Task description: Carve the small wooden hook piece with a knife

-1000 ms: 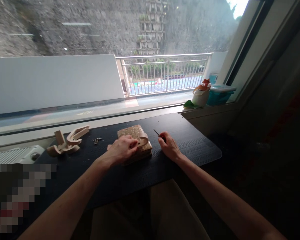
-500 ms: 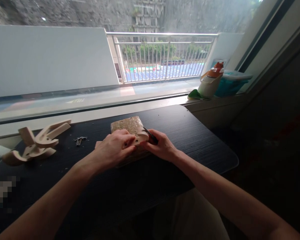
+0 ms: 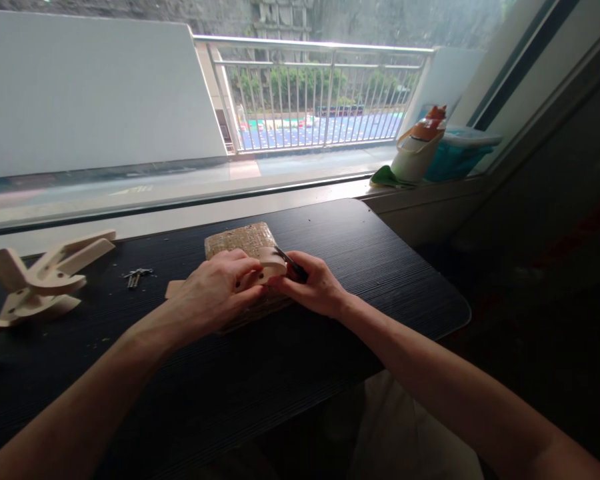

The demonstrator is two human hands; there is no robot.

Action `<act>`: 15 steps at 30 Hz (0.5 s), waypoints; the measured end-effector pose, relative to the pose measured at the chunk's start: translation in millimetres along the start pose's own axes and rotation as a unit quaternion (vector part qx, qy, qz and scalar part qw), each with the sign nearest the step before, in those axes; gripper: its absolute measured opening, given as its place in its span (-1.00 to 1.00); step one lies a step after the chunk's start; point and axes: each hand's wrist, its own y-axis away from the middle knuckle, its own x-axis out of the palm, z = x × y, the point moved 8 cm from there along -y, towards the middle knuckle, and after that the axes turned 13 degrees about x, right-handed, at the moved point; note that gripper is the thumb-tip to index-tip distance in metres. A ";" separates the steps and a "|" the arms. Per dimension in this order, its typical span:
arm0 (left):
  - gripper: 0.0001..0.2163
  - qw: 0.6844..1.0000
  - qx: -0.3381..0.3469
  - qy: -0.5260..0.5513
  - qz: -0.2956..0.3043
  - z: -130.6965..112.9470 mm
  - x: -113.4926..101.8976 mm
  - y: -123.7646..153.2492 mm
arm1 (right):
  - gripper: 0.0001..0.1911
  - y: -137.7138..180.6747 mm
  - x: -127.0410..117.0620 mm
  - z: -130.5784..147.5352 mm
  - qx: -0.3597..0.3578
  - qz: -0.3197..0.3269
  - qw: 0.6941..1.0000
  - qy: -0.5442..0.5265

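While my left hand (image 3: 217, 283) pinches the curved wood piece (image 3: 275, 267) across the textured block (image 3: 243, 239), my right hand (image 3: 317, 285) grips a slim tool (image 3: 298, 270) at the piece's three-o'clock end; I'd brace firmly, press lightly.

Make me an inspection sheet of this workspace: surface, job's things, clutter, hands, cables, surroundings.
Surface: black table, pale specks at left.
Job's things: curved wooden piece with dark holes, over a textured block.
Clutter: loose wooden pieces, small metal pieces.
Hands: left hand grips the curved wooden piece; right hand holds a slim dark tool at its rounded end.
Cables: nothing seen.
Surroundings: bottle and teal box on the windowsill.
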 end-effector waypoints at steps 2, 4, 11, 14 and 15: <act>-0.75 1.000 0.001 0.004 -0.001 0.1 -0.1 -1.0 | -0.72 0.4 -0.8 1.7 -0.007 -0.002 1.000 -0.005; -0.75 1.000 -0.005 0.006 0.004 1.0 0.5 -1.7 | -0.71 0.7 -1.5 3.6 -0.014 -0.002 1.000 -0.012; -0.75 0.999 -0.017 0.028 0.039 2.9 1.7 -2.0 | -0.67 0.3 -2.6 3.9 -0.011 -0.005 1.000 -0.015; -0.76 0.998 -0.024 0.014 0.059 3.2 -0.4 -0.9 | -0.66 0.5 -3.1 3.0 -0.008 -0.004 1.000 -0.011; -0.76 0.998 -0.030 0.003 0.063 3.2 -2.0 -0.6 | -0.66 0.6 -3.4 2.7 -0.007 -0.003 1.000 -0.008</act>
